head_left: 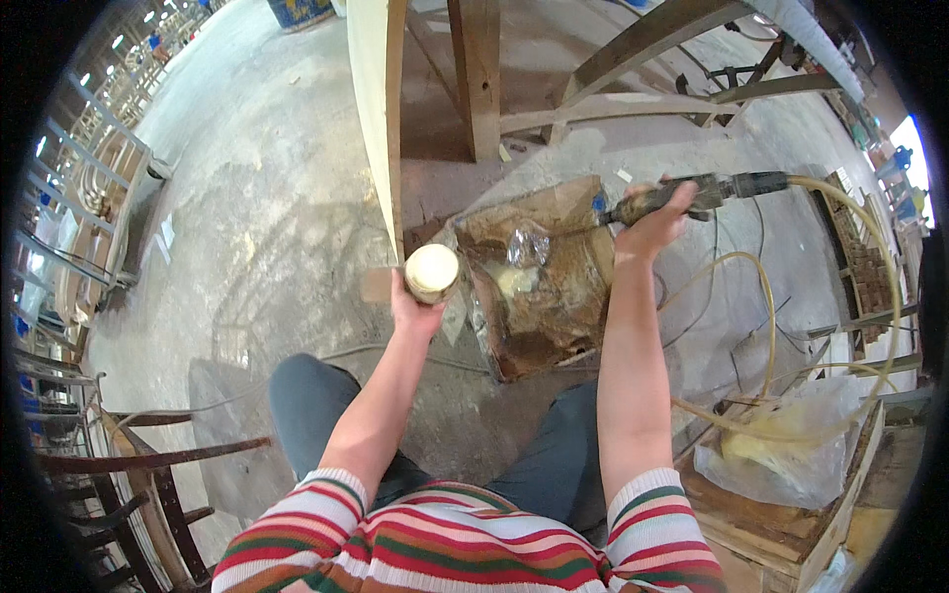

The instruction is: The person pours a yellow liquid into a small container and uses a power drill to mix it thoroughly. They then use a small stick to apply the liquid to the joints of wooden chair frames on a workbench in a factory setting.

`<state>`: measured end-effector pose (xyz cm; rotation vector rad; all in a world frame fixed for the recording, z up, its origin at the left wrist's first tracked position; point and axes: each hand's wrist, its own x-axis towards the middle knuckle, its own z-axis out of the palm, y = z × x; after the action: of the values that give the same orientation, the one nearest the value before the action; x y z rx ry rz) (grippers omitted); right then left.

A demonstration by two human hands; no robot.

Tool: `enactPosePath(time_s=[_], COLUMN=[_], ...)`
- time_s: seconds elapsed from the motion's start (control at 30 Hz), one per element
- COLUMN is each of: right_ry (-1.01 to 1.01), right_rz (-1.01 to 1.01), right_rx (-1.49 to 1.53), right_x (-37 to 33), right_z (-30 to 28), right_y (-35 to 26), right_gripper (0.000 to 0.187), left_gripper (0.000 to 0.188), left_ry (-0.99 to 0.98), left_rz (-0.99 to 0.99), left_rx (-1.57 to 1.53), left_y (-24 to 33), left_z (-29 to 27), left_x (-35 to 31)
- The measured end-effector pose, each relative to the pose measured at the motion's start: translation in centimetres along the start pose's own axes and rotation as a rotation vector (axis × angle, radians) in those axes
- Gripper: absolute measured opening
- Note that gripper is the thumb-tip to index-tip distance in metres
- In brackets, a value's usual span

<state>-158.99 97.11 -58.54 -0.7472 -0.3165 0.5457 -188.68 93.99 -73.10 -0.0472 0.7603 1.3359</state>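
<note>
Overhead: two hands, a round pad and a hose tool

Mid-frame, bare rough concrete floor (267, 178), grey and stained. Centre, one crumpled brown cardboard sheet (554, 316), glossy with clear plastic wrap. Lower right, one wooden crate (771, 524), cut off by the rim, holding a cloudy plastic bag. One pale yellow hose (870, 227), looping right. Right hand (652, 222) wrapped tight around one slim dark air tool (692, 193); tip hard to make out. Left hand (415, 311) gripping one round cream-coloured pad (432, 269) just beside a pale upright plank (381, 119).
</note>
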Motion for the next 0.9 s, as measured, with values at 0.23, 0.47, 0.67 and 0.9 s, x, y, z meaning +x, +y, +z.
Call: enactPosePath(time_s=[0.23, 0.47, 0.67, 0.9], right_ry=[0.388, 0.624, 0.497, 0.095], right_rz=[0.095, 0.228, 0.659, 0.862], right_rx=[-0.028, -0.339, -0.168, -0.437], right_x=[2.2, 3.9, 1.2, -5.7], right_z=[-5.8, -11.9, -14.2, -14.5], right_y=[9.3, 13.5, 11.5, 2.2], right_gripper=[0.041, 0.046, 0.041, 0.017], left_gripper=[0.041, 0.034, 0.028, 0.042], left_ry=[-0.207, -0.246, -0.186, -0.223], left_rz=[-0.096, -0.147, -0.301, -0.68], left_rx=[0.015, 0.119, 0.122, 0.248], left_y=[6.5, 7.4, 7.8, 8.0], left_z=[2.5, 2.5, 1.7, 4.5], left_x=[-6.6, -6.9, -8.4, -13.7])
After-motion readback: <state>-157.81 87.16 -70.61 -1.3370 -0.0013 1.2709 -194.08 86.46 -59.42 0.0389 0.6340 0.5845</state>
